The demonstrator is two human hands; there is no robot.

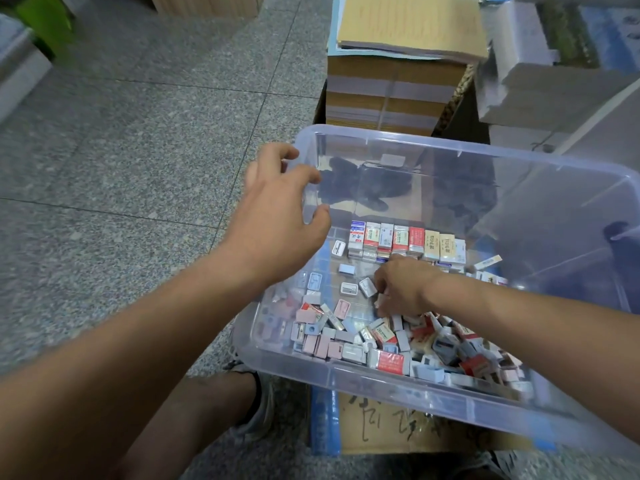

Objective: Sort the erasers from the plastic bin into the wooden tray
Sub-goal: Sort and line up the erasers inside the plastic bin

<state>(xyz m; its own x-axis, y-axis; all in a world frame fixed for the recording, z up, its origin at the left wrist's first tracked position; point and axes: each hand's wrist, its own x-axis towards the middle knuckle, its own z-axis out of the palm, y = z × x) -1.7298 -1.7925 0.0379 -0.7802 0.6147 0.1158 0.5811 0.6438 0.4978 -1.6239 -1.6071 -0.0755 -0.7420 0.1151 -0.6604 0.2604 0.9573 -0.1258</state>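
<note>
Among erasers in plastic bin, right hand palm-down, curled.

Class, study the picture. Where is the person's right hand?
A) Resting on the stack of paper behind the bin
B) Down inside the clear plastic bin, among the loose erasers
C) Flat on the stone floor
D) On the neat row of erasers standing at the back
B: the right hand reaches down inside the plastic bin, its fingers among the loose erasers, nearer than the standing row.
</note>
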